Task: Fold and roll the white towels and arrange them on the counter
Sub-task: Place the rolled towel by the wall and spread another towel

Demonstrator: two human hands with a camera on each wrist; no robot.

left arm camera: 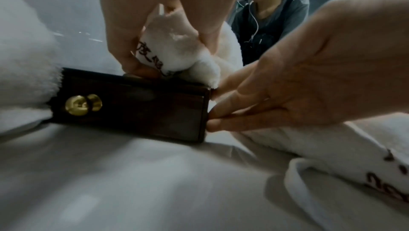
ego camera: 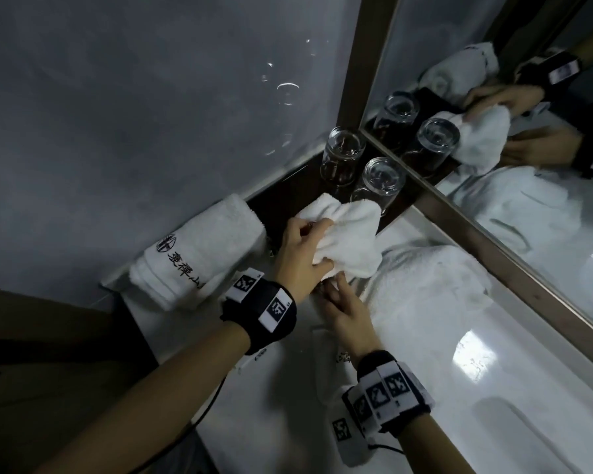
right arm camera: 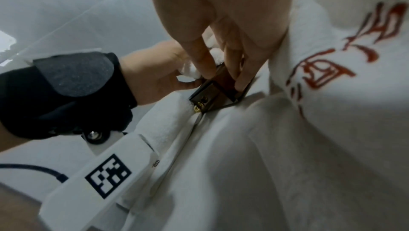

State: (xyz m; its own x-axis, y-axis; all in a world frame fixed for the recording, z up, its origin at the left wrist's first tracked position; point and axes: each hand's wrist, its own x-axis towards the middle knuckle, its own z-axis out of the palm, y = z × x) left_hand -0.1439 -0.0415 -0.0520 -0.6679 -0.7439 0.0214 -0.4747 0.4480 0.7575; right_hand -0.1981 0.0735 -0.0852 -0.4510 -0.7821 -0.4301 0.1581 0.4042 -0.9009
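Observation:
My left hand [ego camera: 302, 254] grips a small crumpled white towel [ego camera: 350, 234] and holds it over the near end of a dark wooden tray [ego camera: 281, 200]. In the left wrist view the same towel [left arm camera: 175, 49], with dark embroidery, is bunched between thumb and fingers of the left hand [left arm camera: 124, 42]. My right hand [ego camera: 343, 302] lies below it, and its straight fingers [left arm camera: 212, 119] touch the tray's end [left arm camera: 132, 108]. A rolled white towel [ego camera: 202, 254] with a printed logo lies left of the tray. A loose white towel [ego camera: 425, 289] is spread on the counter.
Two upturned glasses [ego camera: 343, 155] [ego camera: 379, 183] stand at the tray's far end, close to the held towel. A framed mirror [ego camera: 528, 165] runs along the right and a grey wall is behind. The glossy white counter [ego camera: 459, 388] extends toward me. A brass knob [left arm camera: 77, 105] sits on the tray's side.

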